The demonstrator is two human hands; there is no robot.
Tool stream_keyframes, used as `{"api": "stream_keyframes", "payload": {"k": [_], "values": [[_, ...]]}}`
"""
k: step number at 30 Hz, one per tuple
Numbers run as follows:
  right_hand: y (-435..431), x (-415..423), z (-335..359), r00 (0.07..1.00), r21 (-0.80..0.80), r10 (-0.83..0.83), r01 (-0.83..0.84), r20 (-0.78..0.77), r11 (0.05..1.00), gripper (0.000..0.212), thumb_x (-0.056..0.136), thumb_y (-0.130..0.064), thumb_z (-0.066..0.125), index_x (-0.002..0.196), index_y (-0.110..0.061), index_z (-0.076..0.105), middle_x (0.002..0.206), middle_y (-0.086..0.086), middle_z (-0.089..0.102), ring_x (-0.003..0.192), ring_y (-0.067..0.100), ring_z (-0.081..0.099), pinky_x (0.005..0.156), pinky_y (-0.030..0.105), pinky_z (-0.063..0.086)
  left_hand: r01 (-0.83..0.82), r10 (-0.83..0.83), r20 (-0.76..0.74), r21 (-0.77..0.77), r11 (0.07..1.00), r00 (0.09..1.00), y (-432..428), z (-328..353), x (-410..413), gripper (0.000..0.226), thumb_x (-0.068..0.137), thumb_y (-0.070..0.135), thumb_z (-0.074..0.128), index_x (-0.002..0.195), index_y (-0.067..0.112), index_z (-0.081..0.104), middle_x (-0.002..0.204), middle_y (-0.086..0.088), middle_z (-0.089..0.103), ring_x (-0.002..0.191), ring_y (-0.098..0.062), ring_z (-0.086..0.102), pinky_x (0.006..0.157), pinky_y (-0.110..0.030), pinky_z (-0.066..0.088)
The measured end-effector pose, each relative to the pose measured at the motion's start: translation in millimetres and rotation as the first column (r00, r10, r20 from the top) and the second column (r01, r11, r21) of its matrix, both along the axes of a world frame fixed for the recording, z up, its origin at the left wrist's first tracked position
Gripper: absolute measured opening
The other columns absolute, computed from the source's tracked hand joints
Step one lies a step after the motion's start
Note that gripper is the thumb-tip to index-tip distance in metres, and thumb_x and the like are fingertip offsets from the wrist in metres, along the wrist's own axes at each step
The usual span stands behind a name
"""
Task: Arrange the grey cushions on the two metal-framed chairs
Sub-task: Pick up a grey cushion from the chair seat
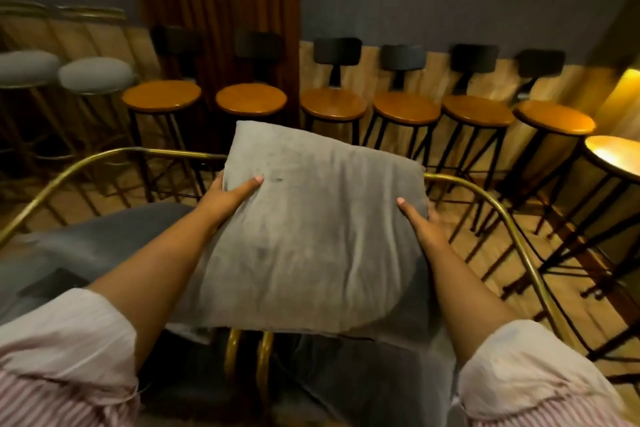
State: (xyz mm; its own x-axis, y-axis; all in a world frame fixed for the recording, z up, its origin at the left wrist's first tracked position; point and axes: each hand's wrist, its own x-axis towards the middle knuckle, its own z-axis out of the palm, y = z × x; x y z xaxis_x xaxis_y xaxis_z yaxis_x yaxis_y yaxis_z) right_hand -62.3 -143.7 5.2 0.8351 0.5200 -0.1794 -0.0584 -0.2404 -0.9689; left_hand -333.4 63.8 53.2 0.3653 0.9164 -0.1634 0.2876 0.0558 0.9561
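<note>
Cushion: the square grey velvet cushion (318,229) is being held in the air between both hands, tilted, over the join of the two brass-tubed metal-framed chairs with grey seats (104,246).
Left hand: the left hand (230,196) is gripping the cushion's left edge; its thumb is lying pressed on the top face, and the other fingers are wrapping underneath, out of sight.
Right hand: the right hand (420,222) is clamping the right edge likewise, thumb on top, remaining fingers curling behind the corner.
Position relative to fingers: the curved brass back rail (485,199) is passing just beyond the right fingers; the grey seat is lying below and to the left of the left fingers.
Risk, drop: the grip is resting on soft edges only; in my judgement the slack filling could sag and slip free if either thumb is loosened.
Risk, placement: the cushion is hanging over the gap between the chairs; released here, it would likely be straddling both frames or sliding down between the two brass legs (247,357).
Risk, snag: the far corner could be catching the rail while being lowered.
Hidden: the cushion is covering most of the right chair's seat; whether another cushion is lying there cannot be told.
Unclear: the dark shape on the left seat is being cut off by the pale striped sleeve (65,347).
</note>
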Motion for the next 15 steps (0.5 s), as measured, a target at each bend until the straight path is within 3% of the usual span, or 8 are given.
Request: {"api": "stream_keyframes", "payload": {"k": [4, 10, 15], "values": [[50.0, -41.4, 1.7, 0.986, -0.003, 0.162, -0.162, -0.039, 0.987, 0.087, 0.078, -0.051, 0.068, 0.150, -0.029, 0.027, 0.153, 0.004, 0.036, 0.136, 0.031, 0.041, 0.108, 0.041, 0.036, -0.093, 0.093, -0.042, 0.006, 0.996, 0.995, 19.3, 9.9, -62.7, 0.086, 0.076, 0.049, 0.070, 0.148, 0.026, 0.028, 0.147, -0.005, 0.043, 0.125, -0.030, 0.049, 0.087, -0.035, 0.041], [124.9, -90.2, -6.5, 0.908, -0.027, 0.404, -0.409, -0.109, 0.912, 0.103, 0.067, -0.062, 0.072, 0.151, -0.036, 0.018, 0.155, 0.002, 0.032, 0.135, 0.032, 0.041, 0.110, 0.048, 0.037, -0.242, 0.240, -0.115, 0.004, 0.970, 0.964, 42.1, 6.1, -138.3, 0.092, 0.077, 0.048, 0.070, 0.151, 0.030, 0.018, 0.155, -0.006, 0.031, 0.134, -0.034, 0.040, 0.106, -0.044, 0.037], [196.6, -126.7, -11.1, 0.864, -0.028, 0.491, -0.497, -0.114, 0.867, 0.096, 0.076, -0.050, 0.071, 0.153, -0.031, 0.016, 0.156, 0.003, 0.031, 0.138, 0.029, 0.039, 0.109, 0.041, 0.035, -0.288, 0.273, -0.202, -0.050, 0.956, 0.941, 84.1, -2.5, -187.8, 0.097, 0.073, 0.055, 0.070, 0.151, 0.033, 0.017, 0.159, -0.005, 0.022, 0.139, -0.034, 0.032, 0.110, -0.049, 0.030]]}}
